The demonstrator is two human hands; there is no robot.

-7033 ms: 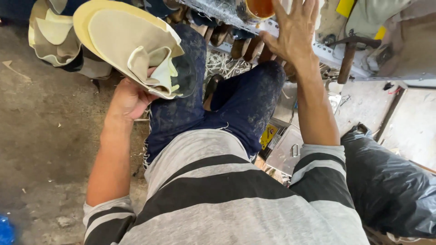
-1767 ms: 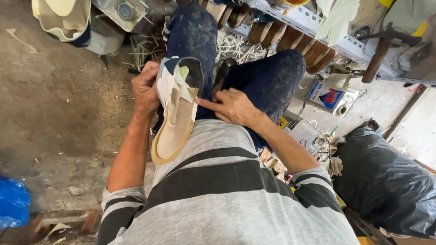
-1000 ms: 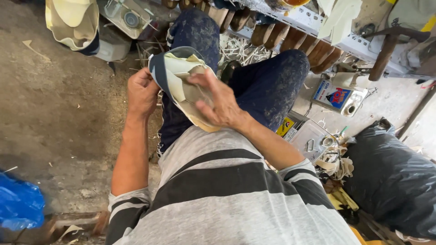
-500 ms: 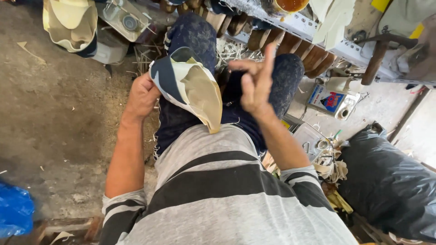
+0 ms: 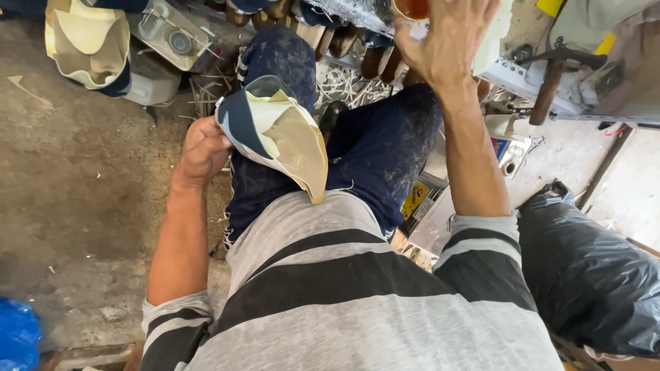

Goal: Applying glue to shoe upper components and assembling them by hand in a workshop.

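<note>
Hands first: we see the left hand (image 5: 203,148) closed around one end of a shoe upper (image 5: 275,134) — a folded piece in navy, cream and tan — with the grip clamped on its navy edge. The upper lies over the person's left thigh, its tan tip pointing down toward the grey striped shirt (image 5: 344,295) and touching the hem. The right hand (image 5: 447,41) is raised well apart from it, fingers spread and holding nothing, stretched up to the cluttered bench (image 5: 584,89) at the top of the view. Just beside its fingertips sits an orange pot (image 5: 411,8), though we cannot tell whether they touch. A hammer (image 5: 550,82) with a brown wooden handle rests on the bench to the right. More uppers (image 5: 89,41) in the same cream and navy are stacked at the top left above the concrete floor (image 5: 75,206), and a black plastic bag (image 5: 598,275) lies at the person's right side.
</note>
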